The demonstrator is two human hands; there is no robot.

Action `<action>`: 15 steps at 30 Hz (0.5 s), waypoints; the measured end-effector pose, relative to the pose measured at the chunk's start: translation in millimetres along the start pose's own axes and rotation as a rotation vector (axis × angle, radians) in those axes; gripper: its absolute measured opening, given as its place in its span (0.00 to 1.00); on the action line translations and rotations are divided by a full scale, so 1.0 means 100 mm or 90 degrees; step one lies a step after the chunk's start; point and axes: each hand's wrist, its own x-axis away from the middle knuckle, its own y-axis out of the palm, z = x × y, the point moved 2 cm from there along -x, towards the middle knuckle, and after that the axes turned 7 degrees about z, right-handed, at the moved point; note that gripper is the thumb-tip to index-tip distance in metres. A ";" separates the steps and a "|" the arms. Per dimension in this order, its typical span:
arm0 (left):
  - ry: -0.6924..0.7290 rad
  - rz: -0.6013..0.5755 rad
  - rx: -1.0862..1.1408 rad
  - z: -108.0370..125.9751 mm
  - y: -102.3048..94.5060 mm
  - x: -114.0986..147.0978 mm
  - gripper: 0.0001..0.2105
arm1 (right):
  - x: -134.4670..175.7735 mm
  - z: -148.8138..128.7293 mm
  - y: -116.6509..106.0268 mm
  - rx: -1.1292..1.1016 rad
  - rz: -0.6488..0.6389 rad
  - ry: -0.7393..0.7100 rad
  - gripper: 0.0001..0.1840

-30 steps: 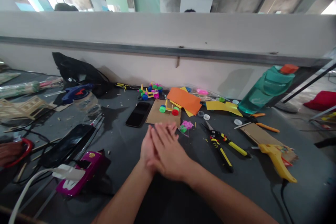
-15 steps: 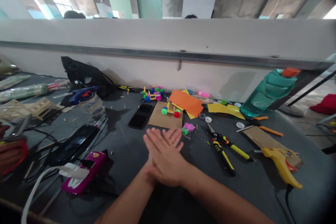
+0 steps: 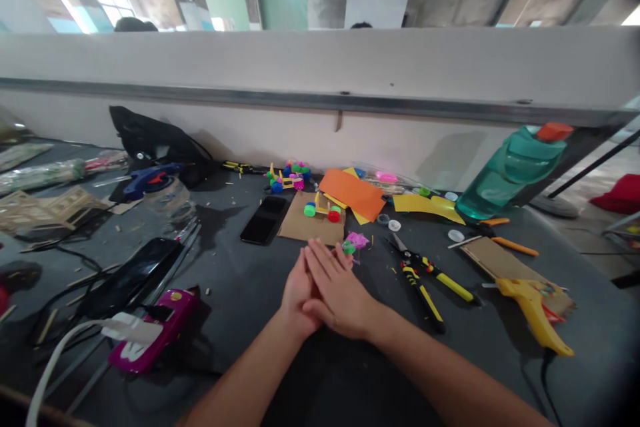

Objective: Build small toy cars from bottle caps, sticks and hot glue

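My right hand (image 3: pixel 347 297) lies across my left hand (image 3: pixel 297 293), palms facing and touching, fingers stretched out. No object shows between them, though the left palm is mostly covered. Just beyond the fingertips sits a piece of cardboard (image 3: pixel 295 228) bearing a small wheeled toy (image 3: pixel 323 207) with green and red wheels. A pink and green bit of plastic (image 3: pixel 357 240) rests close to the right fingertips. To the right, long-nosed pliers (image 3: pixel 400 245) and another yellow-and-black handled tool (image 3: pixel 447 283) lie on the dark table (image 3: pixel 230 320).
A phone (image 3: pixel 264 220) is left of the cardboard, orange paper (image 3: pixel 353 193) behind it. At right stand a teal bottle (image 3: pixel 510 173) and a yellow glue gun (image 3: pixel 535 313). On the left are a purple power strip (image 3: pixel 173 327), cables and another phone (image 3: pixel 133 277).
My hands have slid against each other, the left turning more upright with its fingers curving beside the right. At far left, another person's hand has mostly drawn out of view.
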 end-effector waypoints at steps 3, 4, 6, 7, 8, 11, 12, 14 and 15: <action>-0.074 -0.010 0.075 0.07 -0.04 -0.05 0.28 | 0.03 0.11 -0.01 0.023 0.013 0.016 0.43; -0.054 0.015 0.104 0.14 -0.08 -0.07 0.29 | 0.04 0.11 -0.01 0.019 0.007 0.001 0.42; -0.002 0.039 0.137 0.27 -0.13 -0.09 0.29 | 0.05 0.09 -0.02 0.002 0.006 -0.020 0.37; 0.010 0.042 0.142 0.31 -0.15 -0.10 0.29 | 0.04 0.08 -0.02 -0.006 0.017 -0.016 0.32; 0.017 0.038 0.144 0.34 -0.15 -0.10 0.29 | 0.04 0.09 -0.03 -0.014 0.039 -0.002 0.27; 0.005 0.012 0.126 0.33 -0.10 -0.07 0.27 | 0.01 0.17 -0.03 -0.051 0.134 0.062 0.16; 0.001 0.003 0.110 0.30 -0.07 -0.06 0.25 | 0.01 0.22 -0.04 -0.069 0.163 0.080 0.14; -0.005 -0.016 0.051 0.21 -0.03 -0.04 0.21 | 0.01 0.31 -0.05 -0.104 0.210 0.111 0.10; -0.001 -0.019 0.010 0.16 -0.02 -0.03 0.18 | 0.02 0.35 -0.05 -0.115 0.228 0.127 0.08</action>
